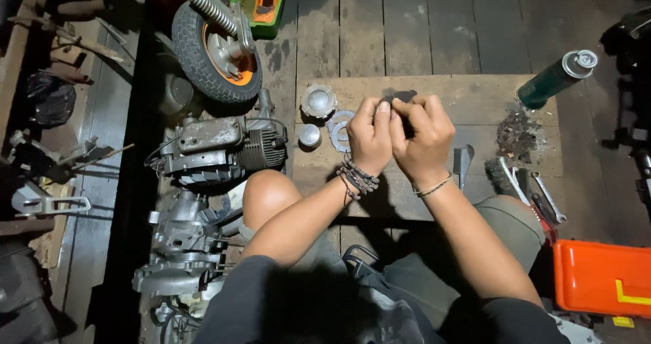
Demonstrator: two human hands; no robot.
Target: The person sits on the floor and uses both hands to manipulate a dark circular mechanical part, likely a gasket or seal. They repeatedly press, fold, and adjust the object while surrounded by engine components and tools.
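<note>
Both forearms raised over the wooden board [475, 93], left hand [369, 137] and right hand [422, 139] pressed together, grip pinching a small dark part [405, 123].

Light falls brightly from above onto the middle of the wooden board [475, 96], while the left and right edges of the view sink into darkness. The hands [400, 137] cast short shadows; focus is sharp, with mild wide-angle bending at the corners

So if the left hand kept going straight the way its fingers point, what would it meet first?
Probably the flat metal ring on the wooden board, just ahead of the left hand, then the round metal cap beyond. The hand's height above the board is unclear.
</note>
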